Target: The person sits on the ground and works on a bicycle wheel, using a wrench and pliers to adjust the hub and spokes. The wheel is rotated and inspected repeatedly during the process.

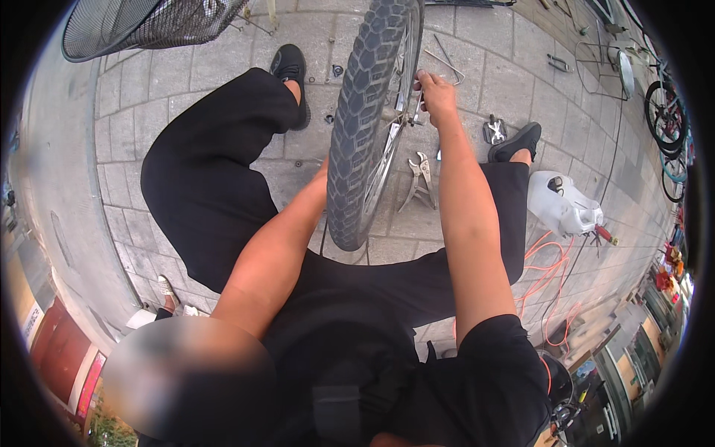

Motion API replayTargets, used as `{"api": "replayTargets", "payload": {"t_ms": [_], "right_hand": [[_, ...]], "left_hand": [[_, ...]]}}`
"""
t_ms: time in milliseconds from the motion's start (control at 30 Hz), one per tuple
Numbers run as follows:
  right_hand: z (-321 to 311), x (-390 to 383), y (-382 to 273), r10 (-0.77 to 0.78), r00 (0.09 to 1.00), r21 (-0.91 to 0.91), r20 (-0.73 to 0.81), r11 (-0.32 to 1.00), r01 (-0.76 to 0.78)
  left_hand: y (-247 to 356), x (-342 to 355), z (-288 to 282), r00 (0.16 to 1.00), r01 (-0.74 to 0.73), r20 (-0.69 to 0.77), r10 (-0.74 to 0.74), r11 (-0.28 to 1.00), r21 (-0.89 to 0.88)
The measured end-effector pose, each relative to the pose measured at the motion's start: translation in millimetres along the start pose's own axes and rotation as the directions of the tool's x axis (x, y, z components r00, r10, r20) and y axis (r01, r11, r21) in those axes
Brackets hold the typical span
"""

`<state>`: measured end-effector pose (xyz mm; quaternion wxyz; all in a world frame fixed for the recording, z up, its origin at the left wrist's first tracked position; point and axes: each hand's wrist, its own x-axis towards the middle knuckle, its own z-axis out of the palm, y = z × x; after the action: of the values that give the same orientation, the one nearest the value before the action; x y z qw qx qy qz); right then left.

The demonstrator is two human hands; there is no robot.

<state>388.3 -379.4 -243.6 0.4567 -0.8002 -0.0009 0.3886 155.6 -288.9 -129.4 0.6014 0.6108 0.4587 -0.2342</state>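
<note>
A bicycle wheel (pixel 351 141) with a thick, knobbly dark tyre stands upright between my legs. My right hand (pixel 438 97) is at the right side of its hub, fingers closed by the axle end (pixel 404 119). Something silvery shows at the fingertips, too small to make out. My left forearm (pixel 279 242) reaches to the wheel's left side, where the tyre hides the hand. Locking pliers (pixel 421 179) lie on the paving below my right hand. Beyond that hand is a thin bent metal rod (pixel 449 65).
A black mesh basket (pixel 160 30) is at the upper left. By my right shoe lies a bicycle pedal (pixel 494 130). Farther right are pliers (pixel 558 63), a white plastic bag (pixel 562 205) and a looped orange cable (pixel 547 261). Bicycles (pixel 665 115) stand along the right edge.
</note>
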Motion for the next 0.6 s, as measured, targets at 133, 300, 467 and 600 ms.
{"api": "replayTargets", "payload": {"t_ms": [133, 300, 467, 600], "right_hand": [[4, -38, 61, 0.240, 0.970, 0.135, 0.034, 0.961, -0.243], [8, -106, 111, 0.412, 0.909, 0.189, 0.065, 0.889, -0.416], [13, -195, 96, 0.457, 0.887, 0.290, 0.071, 0.841, -0.457], [-2, -251, 65, 0.265, 0.954, 0.208, 0.138, 0.934, -0.290]], "left_hand": [[-37, 19, 11, 0.992, -0.126, 0.015, 0.125, 0.990, 0.064], [-101, 80, 33, 0.968, -0.238, 0.046, 0.246, 0.961, -0.141], [-60, 57, 39, 0.995, -0.066, -0.077, 0.063, 0.997, -0.037], [-42, 34, 34, 0.992, -0.073, -0.088, 0.089, 0.984, 0.164]]}}
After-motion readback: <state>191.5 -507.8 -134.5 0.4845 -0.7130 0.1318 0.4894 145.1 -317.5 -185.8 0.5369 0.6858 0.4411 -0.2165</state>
